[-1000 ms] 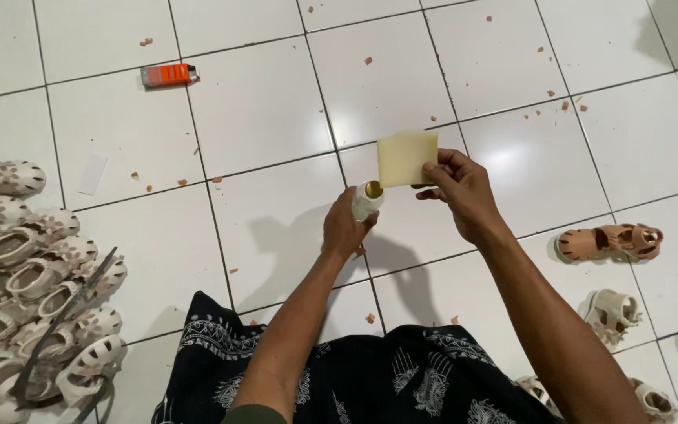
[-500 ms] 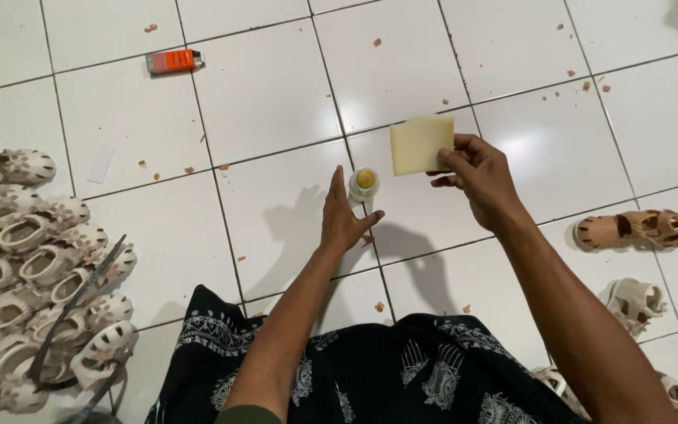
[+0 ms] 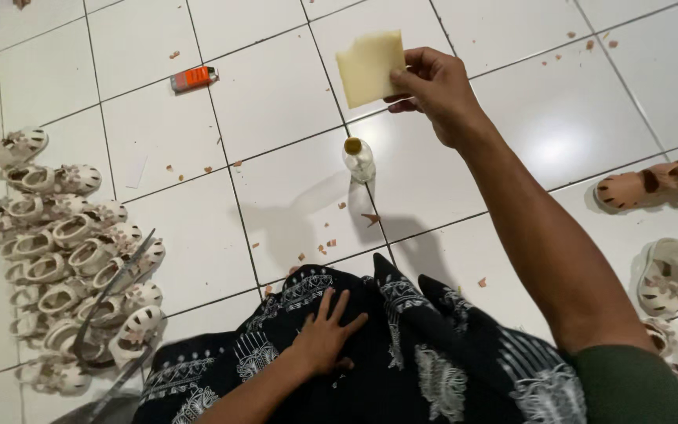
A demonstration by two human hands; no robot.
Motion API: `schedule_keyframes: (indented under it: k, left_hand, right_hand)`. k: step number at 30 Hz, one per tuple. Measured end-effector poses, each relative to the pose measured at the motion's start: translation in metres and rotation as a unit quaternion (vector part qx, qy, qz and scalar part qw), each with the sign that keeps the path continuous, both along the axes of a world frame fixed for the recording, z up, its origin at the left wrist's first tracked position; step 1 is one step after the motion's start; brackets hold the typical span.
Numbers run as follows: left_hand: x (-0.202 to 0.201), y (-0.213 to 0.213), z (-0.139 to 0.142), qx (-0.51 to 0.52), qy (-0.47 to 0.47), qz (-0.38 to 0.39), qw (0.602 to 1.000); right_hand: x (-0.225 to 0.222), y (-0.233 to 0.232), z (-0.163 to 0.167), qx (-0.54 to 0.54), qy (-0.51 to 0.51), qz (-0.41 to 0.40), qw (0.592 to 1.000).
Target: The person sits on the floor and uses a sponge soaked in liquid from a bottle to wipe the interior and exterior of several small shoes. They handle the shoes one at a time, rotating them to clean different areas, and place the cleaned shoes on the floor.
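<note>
floor: white tiles (image 3: 276, 94) with dark grout lines fill my view; small brown scraps lie scattered over them.
cloth: black patterned fabric (image 3: 433, 345) covers the lap at the bottom edge of what i see.
sandal pile: pale small sandals (image 3: 72, 259) lie heaped at the left, with a thin metal tool across them that i cannot identify; a few more pairs, one tan (image 3: 657, 184), lie at the right.
right hand: the right hand (image 3: 437, 82) is raised over the floor, thumb and fingers pinched shut on one edge of the yellow sheet.
left hand: the left hand (image 3: 323, 338) lies flat on the cloth, fingers spread, holding nothing.
yellow sheet: i see the pale yellow square sheet (image 3: 370, 67) held up nearly flat to the camera, tilted a little, hanging out to the left of the right hand's grip.
bottle: a small clear bottle (image 3: 359, 159) with a yellowish top stands upright on a tile, long axis vertical, touched by no hand.
key relation: in my view the bottle sits below the sheet and slightly left of the right hand, between the two hands; the right hand looks nearer to it, the left well apart down on the lap.
lighter: an orange lighter (image 3: 194, 78) lies far left of the sheet, apart from everything.
</note>
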State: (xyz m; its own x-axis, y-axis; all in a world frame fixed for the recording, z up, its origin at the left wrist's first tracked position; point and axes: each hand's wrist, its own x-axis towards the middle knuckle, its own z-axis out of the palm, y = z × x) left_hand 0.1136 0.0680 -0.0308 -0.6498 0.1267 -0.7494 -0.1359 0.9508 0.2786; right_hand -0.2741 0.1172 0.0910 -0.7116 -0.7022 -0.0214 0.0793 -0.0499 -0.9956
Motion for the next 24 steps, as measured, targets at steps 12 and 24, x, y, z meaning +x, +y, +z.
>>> schedule_keyframes:
  k: [12,24]
  left_hand:
    - [0.103,0.088,-0.008,0.128,0.055,0.134,0.981]
    - [0.019,0.049,0.036,0.244,0.067,0.059,0.966]
  right_hand:
    - [0.096,0.1,0.089,0.073,0.16,0.027,0.984]
    - [0.141,0.147,0.14,0.041,0.187,0.011,0.982]
